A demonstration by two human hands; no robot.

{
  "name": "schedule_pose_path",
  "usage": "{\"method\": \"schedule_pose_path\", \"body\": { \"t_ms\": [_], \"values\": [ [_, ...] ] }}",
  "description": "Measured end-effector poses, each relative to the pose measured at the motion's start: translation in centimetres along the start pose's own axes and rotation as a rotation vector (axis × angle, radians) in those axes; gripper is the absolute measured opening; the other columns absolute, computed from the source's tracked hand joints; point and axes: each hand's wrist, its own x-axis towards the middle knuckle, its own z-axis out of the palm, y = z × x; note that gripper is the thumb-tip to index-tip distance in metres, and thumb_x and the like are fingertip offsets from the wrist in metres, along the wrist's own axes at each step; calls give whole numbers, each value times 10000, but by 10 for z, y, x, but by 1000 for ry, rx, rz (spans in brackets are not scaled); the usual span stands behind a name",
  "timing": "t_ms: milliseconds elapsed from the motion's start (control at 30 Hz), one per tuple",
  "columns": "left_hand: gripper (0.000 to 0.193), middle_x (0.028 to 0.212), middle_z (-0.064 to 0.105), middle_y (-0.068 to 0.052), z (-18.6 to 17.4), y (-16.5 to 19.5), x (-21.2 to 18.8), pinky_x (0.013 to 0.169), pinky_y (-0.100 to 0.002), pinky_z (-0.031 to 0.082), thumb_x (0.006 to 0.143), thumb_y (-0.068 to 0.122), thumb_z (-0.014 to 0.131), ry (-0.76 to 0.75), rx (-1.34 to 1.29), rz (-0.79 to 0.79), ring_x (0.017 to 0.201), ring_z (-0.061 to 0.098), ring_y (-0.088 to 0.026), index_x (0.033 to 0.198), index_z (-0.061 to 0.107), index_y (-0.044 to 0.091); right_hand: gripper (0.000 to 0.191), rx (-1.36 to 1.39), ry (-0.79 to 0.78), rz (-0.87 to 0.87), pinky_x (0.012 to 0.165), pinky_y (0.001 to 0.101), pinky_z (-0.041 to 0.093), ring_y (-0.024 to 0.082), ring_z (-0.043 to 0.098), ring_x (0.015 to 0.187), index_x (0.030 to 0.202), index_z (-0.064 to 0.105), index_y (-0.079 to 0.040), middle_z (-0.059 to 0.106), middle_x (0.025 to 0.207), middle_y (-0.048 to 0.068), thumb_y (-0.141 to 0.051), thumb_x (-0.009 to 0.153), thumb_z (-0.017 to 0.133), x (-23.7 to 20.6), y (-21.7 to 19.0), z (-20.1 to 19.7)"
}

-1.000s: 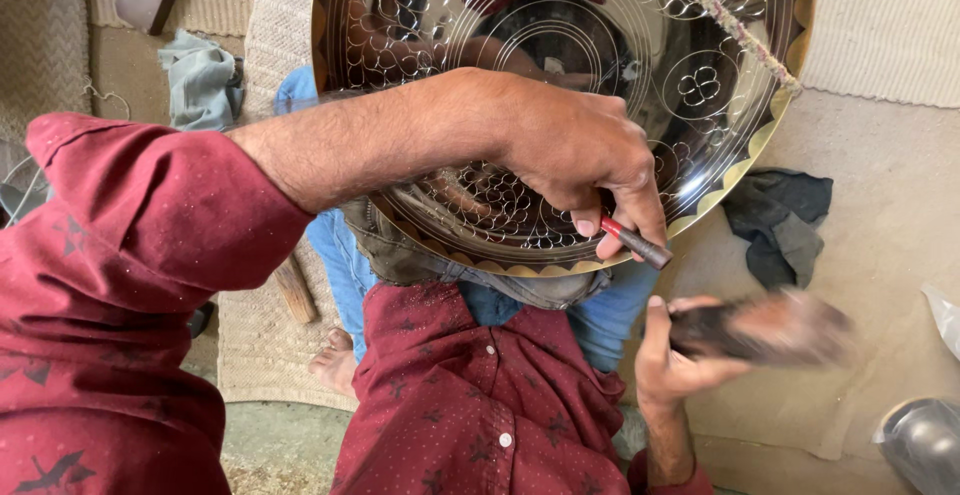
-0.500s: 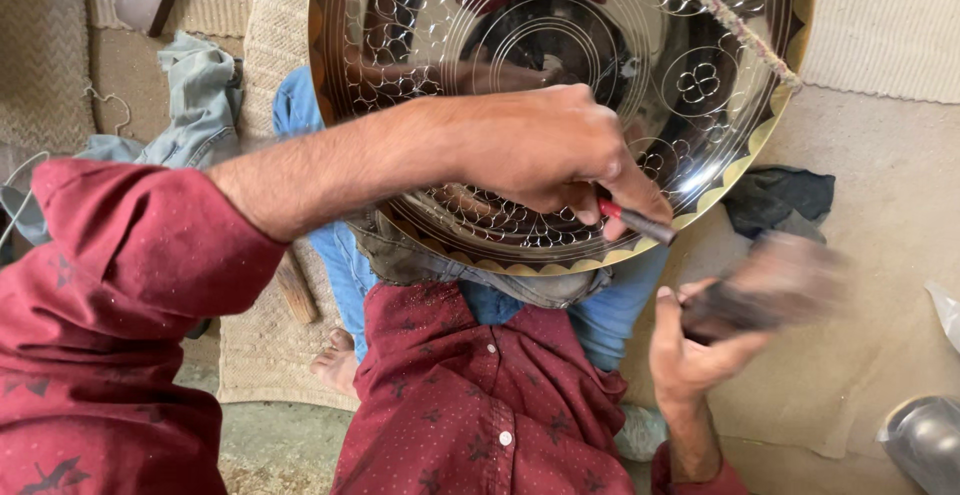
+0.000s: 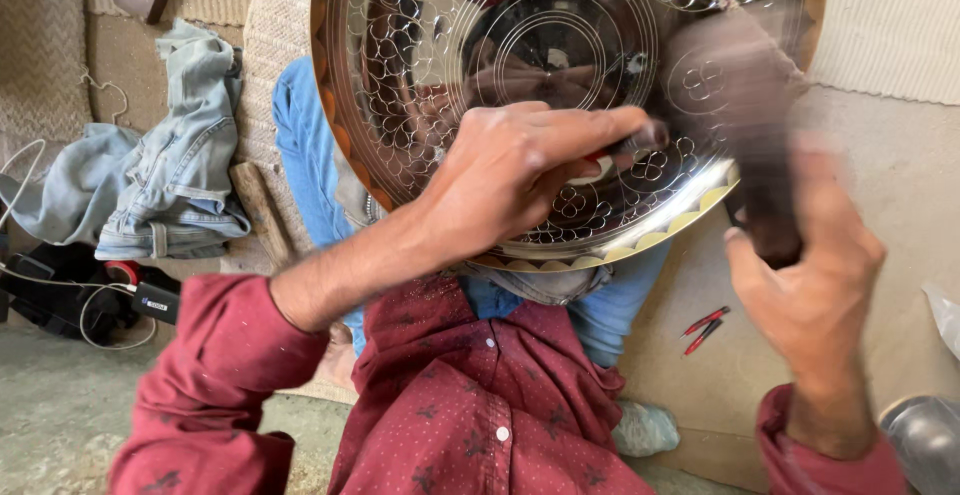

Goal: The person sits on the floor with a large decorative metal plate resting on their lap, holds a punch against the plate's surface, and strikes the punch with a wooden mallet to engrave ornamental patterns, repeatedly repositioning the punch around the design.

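Note:
A large round shiny metal tray [image 3: 420,75] with engraved scale and circle patterns and a gold scalloped rim rests on my lap. My left hand [image 3: 520,170] lies over its lower part, pinching a small red-handled chisel [image 3: 625,150] whose tip sits against the tray surface. My right hand [image 3: 810,285] grips the dark handle of a hammer [image 3: 745,105], motion-blurred, with its head raised over the tray's right side just beside the chisel.
A blue denim garment [image 3: 170,165] lies on woven matting at left, with a dark bag and white cables [image 3: 70,290] below it. Two small red tools [image 3: 705,327] lie on the board at right. A grey metal object [image 3: 925,440] sits at bottom right.
My right hand has swung the hammer up from beside my lap to over the tray's right side. My left hand shifted slightly along the tray with the chisel.

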Motion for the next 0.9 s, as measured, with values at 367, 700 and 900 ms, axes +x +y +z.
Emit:
{"method": "schedule_pose_path", "body": {
  "t_ms": [367,700,900],
  "values": [
    [436,1055,775,-40,15,21,-24,790,-254,644,979,-61,699,314,-28,-316,943,797,-140,1358,585,121,782,-26,-170,-148,884,401,550,314,662,1067,1561,386,7,610,1274,247,98,867,736,59,-31,-37],
    [338,951,737,-45,21,25,-32,630,-253,540,925,-63,754,472,-127,-462,680,626,-67,1193,563,17,833,-260,-489,-243,574,364,453,230,541,622,1530,471,-54,590,875,134,78,753,739,95,-52,-62],
    [357,1033,714,-23,20,20,-30,630,-187,553,971,-64,745,496,-248,-479,747,608,-12,1231,520,32,821,-403,-474,-360,639,395,480,247,555,660,1495,528,-78,619,870,126,21,719,778,104,-49,-61]
  ]
}}
